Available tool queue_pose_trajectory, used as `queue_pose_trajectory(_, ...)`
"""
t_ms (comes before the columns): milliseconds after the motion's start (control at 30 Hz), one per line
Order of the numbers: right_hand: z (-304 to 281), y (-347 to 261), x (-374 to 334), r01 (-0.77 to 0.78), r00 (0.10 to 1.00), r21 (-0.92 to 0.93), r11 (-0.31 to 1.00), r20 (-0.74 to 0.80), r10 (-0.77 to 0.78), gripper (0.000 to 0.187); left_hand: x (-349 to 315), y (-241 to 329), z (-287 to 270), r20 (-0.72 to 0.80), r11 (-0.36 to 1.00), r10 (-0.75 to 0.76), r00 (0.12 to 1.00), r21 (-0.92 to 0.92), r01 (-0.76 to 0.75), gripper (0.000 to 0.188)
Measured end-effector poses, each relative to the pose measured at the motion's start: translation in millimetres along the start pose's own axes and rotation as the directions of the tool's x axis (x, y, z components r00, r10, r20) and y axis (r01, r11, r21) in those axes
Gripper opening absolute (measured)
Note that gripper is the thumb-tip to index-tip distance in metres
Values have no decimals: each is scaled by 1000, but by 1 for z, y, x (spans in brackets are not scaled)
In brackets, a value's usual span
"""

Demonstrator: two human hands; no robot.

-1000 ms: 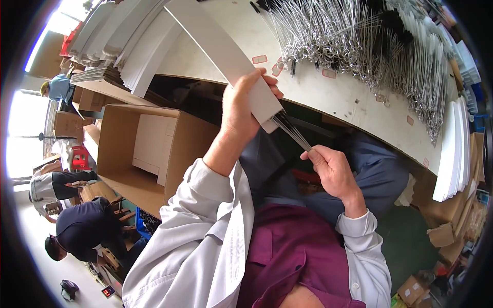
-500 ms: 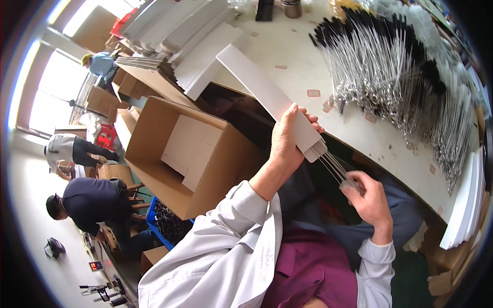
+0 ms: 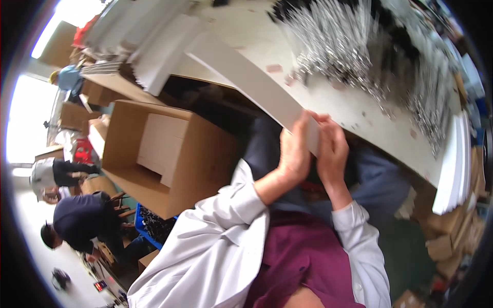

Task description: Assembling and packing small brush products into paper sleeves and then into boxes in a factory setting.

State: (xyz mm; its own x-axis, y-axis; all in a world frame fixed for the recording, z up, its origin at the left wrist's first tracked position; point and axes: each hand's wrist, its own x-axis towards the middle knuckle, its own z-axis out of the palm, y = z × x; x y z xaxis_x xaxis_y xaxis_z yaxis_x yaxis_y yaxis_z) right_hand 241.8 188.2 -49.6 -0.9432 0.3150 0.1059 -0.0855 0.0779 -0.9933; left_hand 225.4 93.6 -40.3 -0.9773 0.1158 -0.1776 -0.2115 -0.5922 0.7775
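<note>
A long, narrow white box (image 3: 251, 82) slants across in front of me, its far end over the table. My left hand (image 3: 296, 151) is closed round its near end, thumb on top. Cupped against that same end is my right hand (image 3: 333, 146), fingers bent and slightly blurred by motion. Both hands hide the box's opening, and no metal rods show outside it. On the table beyond lies a big heap of thin metal rods (image 3: 328, 41) with black ends and shiny tips.
An open cardboard box (image 3: 200, 159) with flat white boxes inside stands left of my arms. Stacks of flat white boxes (image 3: 154, 56) lie at the table's far left, more white strips (image 3: 452, 169) at its right. A blue crate (image 3: 145, 226) and several people are farther left.
My right hand has come up from the thin metal rods to the near end of the box. The rods that stuck out there are no longer visible. The view has shifted slightly.
</note>
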Motion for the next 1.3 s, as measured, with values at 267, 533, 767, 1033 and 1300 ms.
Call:
queue_pose_trajectory(267, -39, 7, 12, 49, 989, -18, 999, -136, -51, 35, -12, 25, -33, 207, 740, -348, 915, 660, 132, 40)
queue_pose_trajectory(533, -75, -1, 12, -94, 969, -192, 977, 209, 134, 26, -38, 74, -27, 705, 17, 27, 709, 708, -706, 50)
queue_pose_trajectory(767, -59, 0, 0, -67, 936, -232, 970, 323, 142, 27, -15, 25, -50, 541, 96, -358, 761, 832, -547, 64)
queue_pose_trajectory(1033, -56, 1, -31, 195, 975, -334, 922, 164, -147, 32, -18, 25, -54, 393, 69, -287, 874, 918, -390, 61)
queue_pose_trajectory(1300, -47, 13, -49, 286, 946, -359, 888, 255, -202, 35, -25, 21, -59, 334, 69, -301, 893, 942, -329, 58)
